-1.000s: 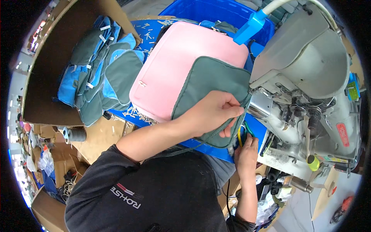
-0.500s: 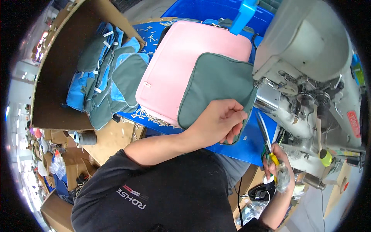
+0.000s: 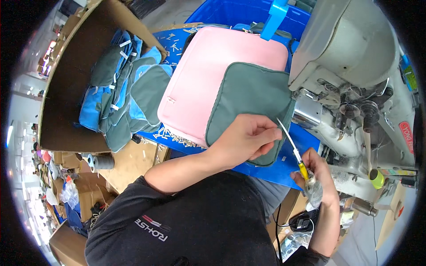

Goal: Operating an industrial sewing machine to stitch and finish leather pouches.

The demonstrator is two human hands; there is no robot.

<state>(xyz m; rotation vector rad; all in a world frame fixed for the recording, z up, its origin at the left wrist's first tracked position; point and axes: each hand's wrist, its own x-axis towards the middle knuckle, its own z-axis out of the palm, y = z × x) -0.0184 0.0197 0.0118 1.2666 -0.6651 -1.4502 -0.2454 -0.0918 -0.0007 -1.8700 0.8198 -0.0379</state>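
A dark green fabric panel (image 3: 248, 93) with rounded corners lies partly over a padded pink case (image 3: 195, 84). My left hand (image 3: 248, 141) is over the panel's near right part, thumb and forefinger pinched together; whatever is between them is too small to make out. My right hand (image 3: 323, 177) grips scissors (image 3: 303, 171) with a yellow handle, their blades pointing up and left. The blade tip is close beside my left fingertips, over the panel's right edge. A fuzzy grey clump (image 3: 314, 195) hangs at the scissors' handle end, against my right palm.
A grey sewing machine (image 3: 346, 48) stands close on the right. At left, a cardboard box (image 3: 66, 102) holds green and blue fabric pieces (image 3: 148, 91). A blue bin (image 3: 213, 11) is behind the blue table (image 3: 250, 170). Small pale scraps (image 3: 177, 136) litter the tabletop; thread spools (image 3: 104, 162) stand lower left.
The scissors have moved up and left, from beside the panel to my left fingertips, and their blades look closer together. My left hand stays nearly in place.
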